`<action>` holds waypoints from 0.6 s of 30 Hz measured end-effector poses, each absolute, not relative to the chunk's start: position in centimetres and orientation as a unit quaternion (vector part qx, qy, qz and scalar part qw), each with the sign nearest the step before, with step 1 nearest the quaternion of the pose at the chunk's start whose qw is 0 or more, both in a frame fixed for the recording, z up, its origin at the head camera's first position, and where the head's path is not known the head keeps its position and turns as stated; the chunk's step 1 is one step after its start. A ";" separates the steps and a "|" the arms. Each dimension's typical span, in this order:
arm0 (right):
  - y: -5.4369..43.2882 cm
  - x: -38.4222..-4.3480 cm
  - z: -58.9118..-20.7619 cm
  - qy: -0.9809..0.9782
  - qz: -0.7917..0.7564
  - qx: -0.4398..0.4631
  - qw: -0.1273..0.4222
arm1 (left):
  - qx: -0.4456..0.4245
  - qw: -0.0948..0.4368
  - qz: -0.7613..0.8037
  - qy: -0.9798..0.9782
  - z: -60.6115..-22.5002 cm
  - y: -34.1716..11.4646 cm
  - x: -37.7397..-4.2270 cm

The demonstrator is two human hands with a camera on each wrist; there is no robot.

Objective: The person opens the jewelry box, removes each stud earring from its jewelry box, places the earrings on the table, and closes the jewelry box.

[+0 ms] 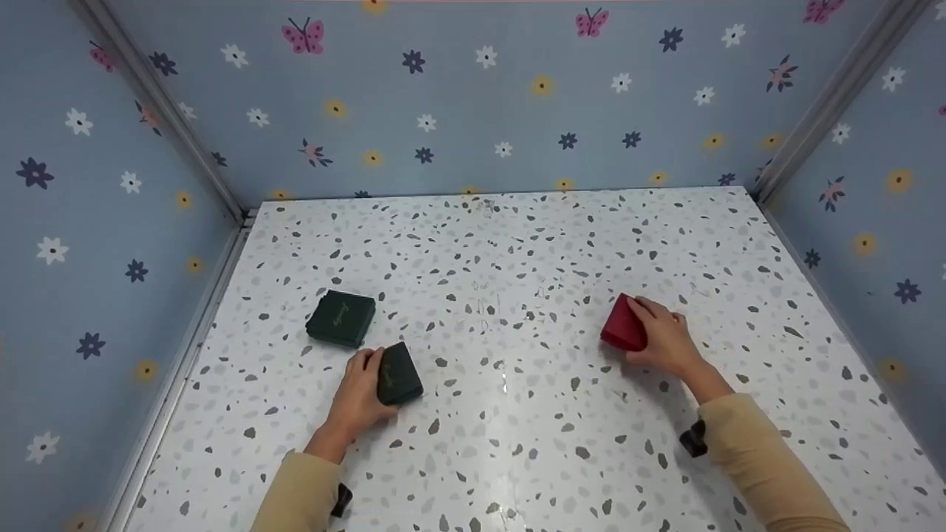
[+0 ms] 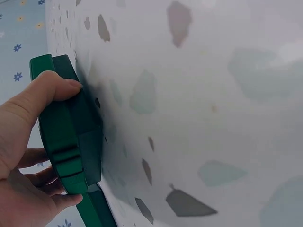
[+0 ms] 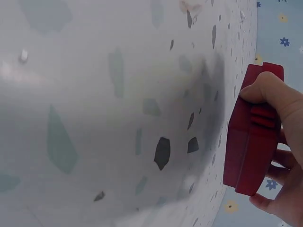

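Observation:
In the head view, my left hand (image 1: 360,397) grips a small dark green box (image 1: 400,375) by its sides, thumb on the near edge and fingers on the far one. The left wrist view shows ridges on this green box (image 2: 71,127) below my thumb. Up and to the left of that hand, a second green box (image 1: 341,319) with light lettering lies on the table. On the right, my right hand (image 1: 661,340) holds a small red box (image 1: 624,325) between thumb and fingers. In the right wrist view, the red box (image 3: 253,132) is tilted over a shadow on the table.
The speckled white table (image 1: 502,443) is enclosed by blue flowered panels (image 1: 473,96) at the back and both sides. Grey metal rails (image 1: 159,111) run along the corners. A black piece (image 1: 693,439) sits at the right cuff.

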State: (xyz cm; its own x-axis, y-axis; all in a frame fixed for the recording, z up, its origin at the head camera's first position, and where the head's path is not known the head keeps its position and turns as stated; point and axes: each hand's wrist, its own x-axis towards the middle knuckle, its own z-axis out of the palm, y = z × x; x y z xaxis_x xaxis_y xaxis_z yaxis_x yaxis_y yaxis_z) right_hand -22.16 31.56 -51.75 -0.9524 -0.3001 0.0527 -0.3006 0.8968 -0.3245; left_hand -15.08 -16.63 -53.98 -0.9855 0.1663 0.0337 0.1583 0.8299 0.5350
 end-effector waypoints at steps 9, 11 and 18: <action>29.1 -20.9 -50.9 -0.965 0.167 0.202 -0.002 | 0.071 0.012 0.277 0.958 -54.1 -17.8 -14.8; 28.5 -20.6 -50.8 -0.962 0.165 0.216 0.005 | 0.067 0.013 0.275 0.959 -54.1 -18.1 -14.6; 26.7 -19.8 -50.7 -0.954 0.159 0.254 0.022 | 0.060 0.006 0.270 0.961 -54.1 -19.2 -14.2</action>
State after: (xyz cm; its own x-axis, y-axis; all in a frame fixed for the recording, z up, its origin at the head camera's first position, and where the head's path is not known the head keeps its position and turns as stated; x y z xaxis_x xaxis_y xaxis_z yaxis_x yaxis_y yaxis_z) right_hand -19.78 26.69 -50.75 -0.8700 -0.4776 0.1223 -0.4915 0.8203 -0.2925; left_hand -14.22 -19.16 -54.09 -0.9927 0.1190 0.0213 0.1127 0.8472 0.5191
